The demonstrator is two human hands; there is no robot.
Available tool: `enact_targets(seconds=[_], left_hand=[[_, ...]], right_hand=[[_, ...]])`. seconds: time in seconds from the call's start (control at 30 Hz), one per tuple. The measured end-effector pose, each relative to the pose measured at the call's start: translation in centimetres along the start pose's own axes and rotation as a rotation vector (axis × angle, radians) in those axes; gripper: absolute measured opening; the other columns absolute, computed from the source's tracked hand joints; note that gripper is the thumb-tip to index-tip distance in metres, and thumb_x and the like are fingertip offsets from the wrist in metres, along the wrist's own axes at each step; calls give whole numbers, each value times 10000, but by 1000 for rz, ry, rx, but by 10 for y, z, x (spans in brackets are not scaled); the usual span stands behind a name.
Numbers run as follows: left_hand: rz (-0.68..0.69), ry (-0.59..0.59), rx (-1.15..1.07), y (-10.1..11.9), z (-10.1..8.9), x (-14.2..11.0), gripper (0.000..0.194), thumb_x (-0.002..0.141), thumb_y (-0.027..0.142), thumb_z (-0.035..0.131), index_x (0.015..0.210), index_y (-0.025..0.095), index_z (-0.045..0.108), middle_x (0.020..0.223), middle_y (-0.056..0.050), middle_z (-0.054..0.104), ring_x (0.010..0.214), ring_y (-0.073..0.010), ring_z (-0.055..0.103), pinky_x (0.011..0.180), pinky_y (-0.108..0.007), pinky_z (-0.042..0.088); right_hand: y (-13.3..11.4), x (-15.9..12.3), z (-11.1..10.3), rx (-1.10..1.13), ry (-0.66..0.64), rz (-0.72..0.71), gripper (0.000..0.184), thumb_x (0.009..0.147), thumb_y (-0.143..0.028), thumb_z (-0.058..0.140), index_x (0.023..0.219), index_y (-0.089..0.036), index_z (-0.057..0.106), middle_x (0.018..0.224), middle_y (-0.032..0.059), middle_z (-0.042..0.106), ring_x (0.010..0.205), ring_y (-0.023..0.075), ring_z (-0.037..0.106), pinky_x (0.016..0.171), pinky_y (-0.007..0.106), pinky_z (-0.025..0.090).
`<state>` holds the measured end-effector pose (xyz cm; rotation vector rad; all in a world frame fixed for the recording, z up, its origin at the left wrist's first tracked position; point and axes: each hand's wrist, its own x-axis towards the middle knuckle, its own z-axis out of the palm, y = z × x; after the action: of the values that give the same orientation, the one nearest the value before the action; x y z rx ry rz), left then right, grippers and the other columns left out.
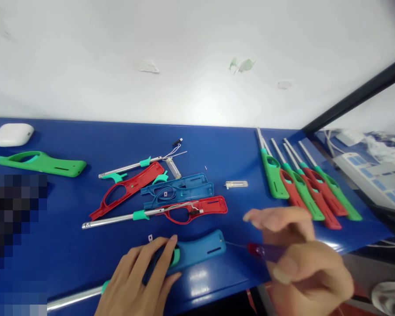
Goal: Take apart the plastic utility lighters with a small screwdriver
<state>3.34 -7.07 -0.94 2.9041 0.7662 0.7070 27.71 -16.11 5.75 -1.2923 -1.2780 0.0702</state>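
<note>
My left hand presses down on a blue long-nosed lighter lying near the table's front edge, fingers curled over its trigger end. My right hand grips a small screwdriver with a red-purple handle; its thin tip points left and reaches the lighter's rear end. Just behind lies an opened red lighter half with a metal tube and white wires, then blue shell halves and another red shell.
The blue table carries a row of several finished green and red lighters at the right, a green shell and a white case at the far left, and a small clear part. A white wall rises behind.
</note>
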Motion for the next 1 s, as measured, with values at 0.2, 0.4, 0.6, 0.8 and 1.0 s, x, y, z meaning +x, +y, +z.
enact_targets(seconds=[0.2,0.4,0.6,0.8,1.0], left_hand=[[18,-25,21,0,-1,0,412,1100,313,483,1475,162,560,1294,-94,670,1091,-266,607,933,-420,523],[-13,-19,1,1,-1,-1,418,1098,329,486,1485,183,548,1281,-89,674,1091,-266,616,919,-426,546],[-29,-79,18,-1,0,-4,471,1088,372,514,1531,213,507,1324,-80,656,1117,-269,611,928,-423,561],[-1,-31,15,0,-3,0,418,1095,349,494,1478,191,554,1292,-85,672,1095,-261,623,931,-415,550],[-16,-7,26,2,-1,3,386,1104,328,468,1444,181,579,1266,-88,683,1080,-264,624,899,-421,560]], right_hand=[[-3,5,-1,91,-81,43,201,1075,-182,598,1215,-241,730,980,31,755,901,220,709,894,452,612],[-1,2,1,76,11,41,109,1036,-203,698,1083,-287,747,885,-9,687,746,181,623,824,432,589],[4,-7,5,37,66,19,112,1048,-214,658,1033,-300,728,981,37,668,926,244,652,847,501,620],[5,-8,7,95,10,-12,349,1070,-72,517,1285,-292,683,1019,38,734,878,230,702,770,465,639],[2,-8,9,205,66,98,144,991,-164,733,966,-306,729,971,33,609,826,222,622,644,405,605]])
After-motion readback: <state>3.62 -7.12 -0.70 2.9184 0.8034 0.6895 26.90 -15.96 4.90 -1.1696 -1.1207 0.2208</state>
